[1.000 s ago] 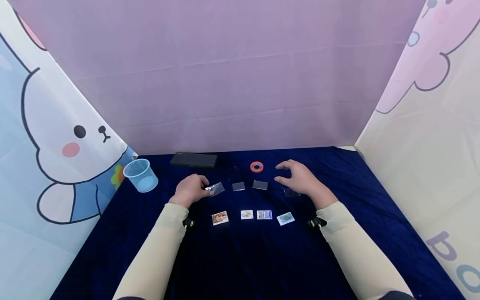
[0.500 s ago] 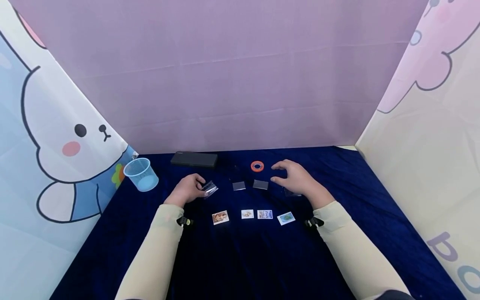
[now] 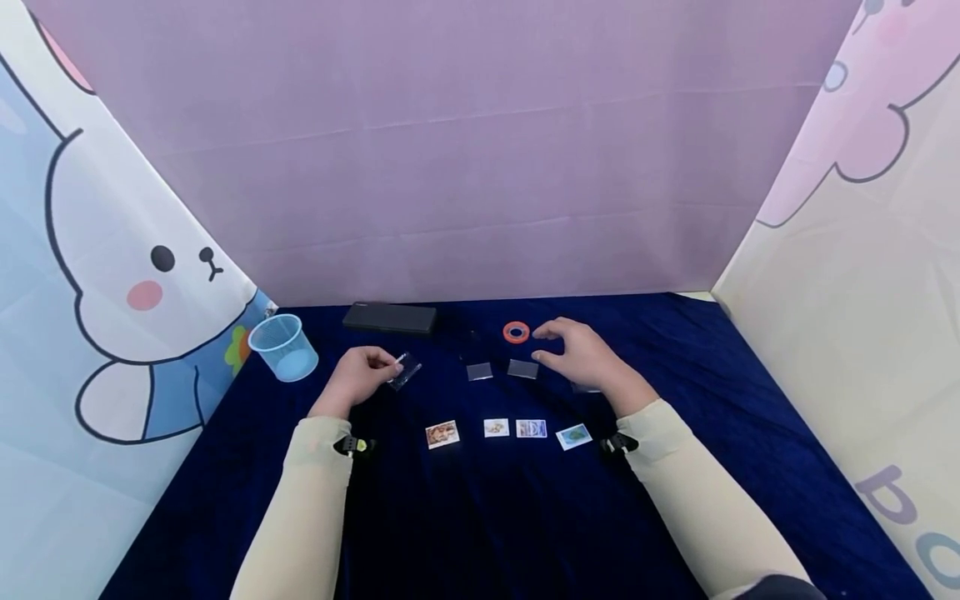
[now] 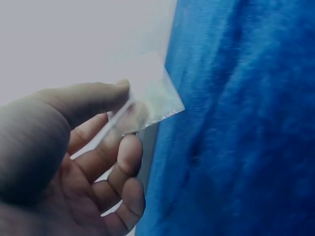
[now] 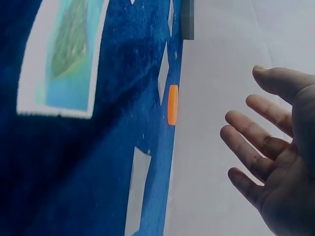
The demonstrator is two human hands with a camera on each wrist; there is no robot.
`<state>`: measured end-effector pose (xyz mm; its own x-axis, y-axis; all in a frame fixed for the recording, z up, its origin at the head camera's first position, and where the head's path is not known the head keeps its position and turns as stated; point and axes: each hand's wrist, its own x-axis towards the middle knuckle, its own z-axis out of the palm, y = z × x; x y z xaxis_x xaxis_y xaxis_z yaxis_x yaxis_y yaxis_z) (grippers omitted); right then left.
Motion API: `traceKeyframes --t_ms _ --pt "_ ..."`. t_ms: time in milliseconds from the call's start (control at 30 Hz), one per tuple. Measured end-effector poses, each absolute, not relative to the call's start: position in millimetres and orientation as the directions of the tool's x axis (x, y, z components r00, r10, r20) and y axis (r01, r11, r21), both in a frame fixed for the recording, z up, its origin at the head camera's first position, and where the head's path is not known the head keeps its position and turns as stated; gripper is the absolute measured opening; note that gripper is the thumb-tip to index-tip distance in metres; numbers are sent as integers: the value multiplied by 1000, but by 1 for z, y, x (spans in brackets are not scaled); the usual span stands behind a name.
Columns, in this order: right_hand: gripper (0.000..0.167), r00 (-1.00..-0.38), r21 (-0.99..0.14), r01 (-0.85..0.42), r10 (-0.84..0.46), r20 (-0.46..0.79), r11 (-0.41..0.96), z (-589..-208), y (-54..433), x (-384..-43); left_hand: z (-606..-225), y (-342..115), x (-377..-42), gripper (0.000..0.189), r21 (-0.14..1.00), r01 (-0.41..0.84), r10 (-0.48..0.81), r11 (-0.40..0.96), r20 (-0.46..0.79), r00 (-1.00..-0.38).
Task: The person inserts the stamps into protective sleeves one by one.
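Observation:
My left hand (image 3: 351, 379) pinches a small clear plastic sleeve (image 4: 165, 96) between thumb and index finger; its other fingers curl loosely below. In the head view this sleeve is held above the cloth, left of two more clear sleeves lying flat, one sleeve (image 3: 479, 372) near the middle and another sleeve (image 3: 522, 368) beside it. My right hand (image 3: 581, 360) hovers with fingers spread and nothing in it, partly covering a further sleeve (image 3: 585, 388). Nearer the body lies a row of picture stamps: a brown stamp (image 3: 442, 434), two small ones, and a green-and-blue stamp (image 3: 573, 437) with a perforated edge.
An orange tape roll (image 3: 516, 332) lies behind the sleeves, left of the right hand. At the back left are a flat black case (image 3: 390, 318) and a light blue mesh basket (image 3: 283, 348). Fabric walls enclose the dark blue cloth (image 3: 480, 517) at the back and sides.
The left hand has drawn the pinched sleeve leftward, away from the flat sleeves, and the sleeve has turned in its fingers. The right hand has drifted slightly left, still holding nothing.

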<state>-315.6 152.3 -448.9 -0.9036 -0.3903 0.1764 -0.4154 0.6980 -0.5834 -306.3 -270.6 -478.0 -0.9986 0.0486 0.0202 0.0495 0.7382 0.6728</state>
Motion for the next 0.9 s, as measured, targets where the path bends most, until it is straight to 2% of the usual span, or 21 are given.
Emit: traceKeyframes --t_ms 333,600,900 --pt "44 -892 -607 -423 -428 147 673 -451 130 -314 -453 -278 -299 12 800 102 -18 592 139 -990" --pt "41 -856 -611 -462 -504 117 643 -455 105 -312 -437 -282 -294 11 751 197 -13 630 264 -964" --pt "40 -808 -607 -496 -585 62 621 -452 78 -301 -423 -284 -287 21 738 246 -2 628 318 -948"
